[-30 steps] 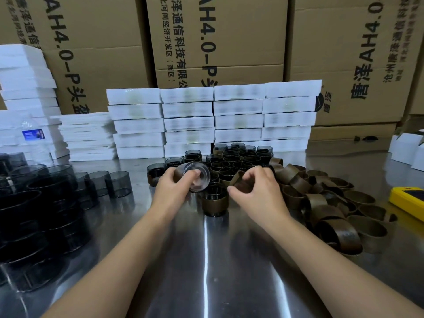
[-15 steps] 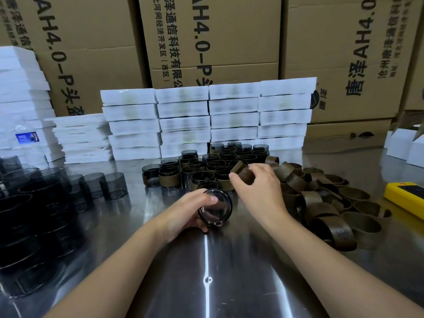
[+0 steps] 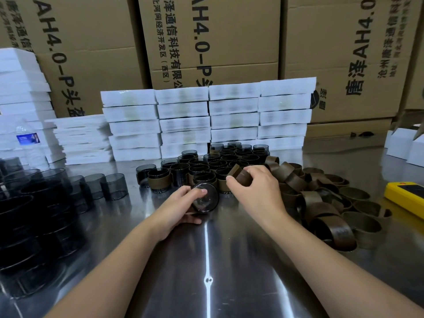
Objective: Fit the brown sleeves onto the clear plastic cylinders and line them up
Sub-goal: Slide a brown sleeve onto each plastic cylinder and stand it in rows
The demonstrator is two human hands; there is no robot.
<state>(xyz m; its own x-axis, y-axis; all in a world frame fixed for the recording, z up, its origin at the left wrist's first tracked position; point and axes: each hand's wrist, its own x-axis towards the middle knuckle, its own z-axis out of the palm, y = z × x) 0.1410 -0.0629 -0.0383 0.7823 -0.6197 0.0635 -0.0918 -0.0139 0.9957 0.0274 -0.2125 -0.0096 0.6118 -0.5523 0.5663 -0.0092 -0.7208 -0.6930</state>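
Head view, one frame. I log the left hand [image 3: 181, 207] low over the shiny steel tabletop [image 3: 206, 260]. Its fingers and thumb are curled round one clear smoke-tinted plastic cylinder [image 3: 205, 198]. The cylinder is tipped on its side with one round end facing the camera, just in front of the sleeved group.

The right hand [image 3: 257, 191] sits a little higher and to the right. Its fingertips pinch one dark brown band-shaped sleeve [image 3: 241, 176], squeezed out of round. Sleeve and cylinder are near each other but apart, and the sleeve is not on the cylinder.

Behind both hands is a cluster of upright cylinders wearing brown sleeves [image 3: 206, 166]. They are packed in rough rows that run back toward the stacked flat white boxes [image 3: 206, 120]. I cannot tell whether the pinched sleeve touches the nearest of these, because the fingers hide the contact.

Right of the right hand is a loose heap of empty brown sleeves [image 3: 321, 203], some upright and some on their sides. A yellow handheld device [image 3: 406, 196] lies flat at the far right edge.

At left, a short row of bare smoky cylinders [image 3: 114, 185] stands side by side, with dark stacks of nested cylinders [image 3: 27, 214] beyond. A clear water bottle with a blue label [image 3: 29, 143] stands at the far left. Tall brown cardboard cartons with black print [image 3: 206, 42] wall off the back.
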